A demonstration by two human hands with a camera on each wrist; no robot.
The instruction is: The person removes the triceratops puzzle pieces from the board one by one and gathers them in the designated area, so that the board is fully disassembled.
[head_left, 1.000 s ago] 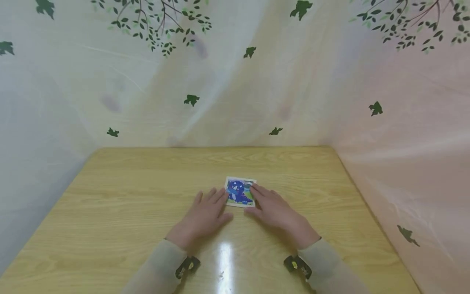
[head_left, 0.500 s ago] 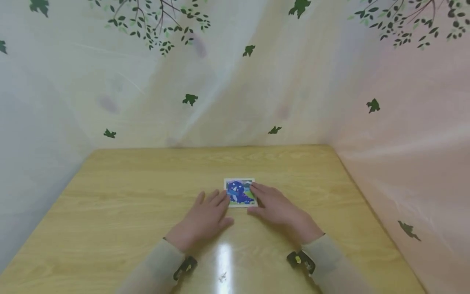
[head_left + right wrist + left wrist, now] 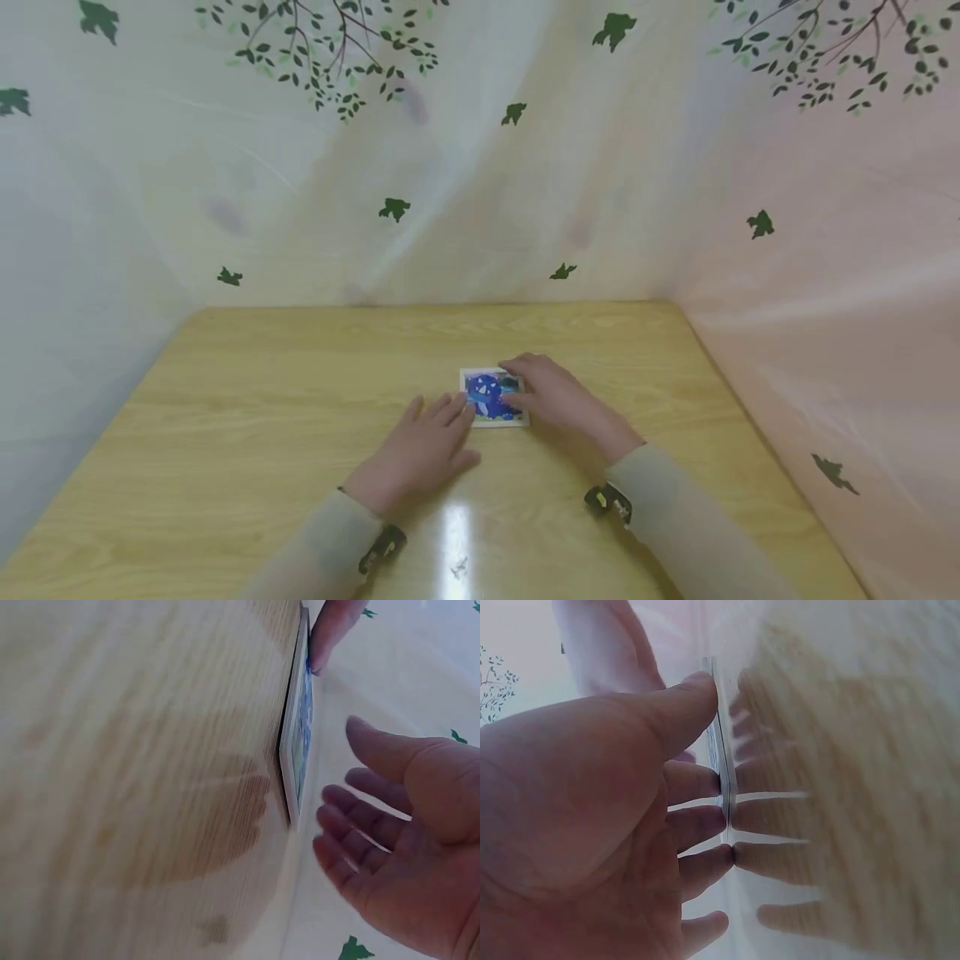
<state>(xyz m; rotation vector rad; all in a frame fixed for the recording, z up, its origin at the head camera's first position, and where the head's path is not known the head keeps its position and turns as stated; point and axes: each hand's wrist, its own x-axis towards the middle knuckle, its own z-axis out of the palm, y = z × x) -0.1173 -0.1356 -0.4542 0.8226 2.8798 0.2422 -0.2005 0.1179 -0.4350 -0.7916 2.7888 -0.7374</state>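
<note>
A small square picture board [image 3: 487, 395] with a blue cartoon dinosaur and a white border lies flat on the table. My left hand [image 3: 420, 454] rests at its left side, fingers extended and fingertips on its edge. In the left wrist view the board [image 3: 724, 761] appears edge-on, as a thin slab by those fingertips. My right hand [image 3: 558, 404] is over the board's right side, covering its upper right corner. From the right wrist view, this hand [image 3: 409, 817] is raised off the board [image 3: 301, 720], with loosely bent fingers and nothing between them.
The glossy wooden table [image 3: 262, 433] reflects a bright strip of light near its front. A pale cloth [image 3: 450, 167] printed with leaves and branches hangs behind it and along both sides. Each sleeve [image 3: 675, 517] carries a small dark wrist device [image 3: 609, 502].
My right hand has lifted from the board's right edge and shifted up over its upper right corner, thumb now across the picture. The left hand and the board have stayed nearly in place.
</note>
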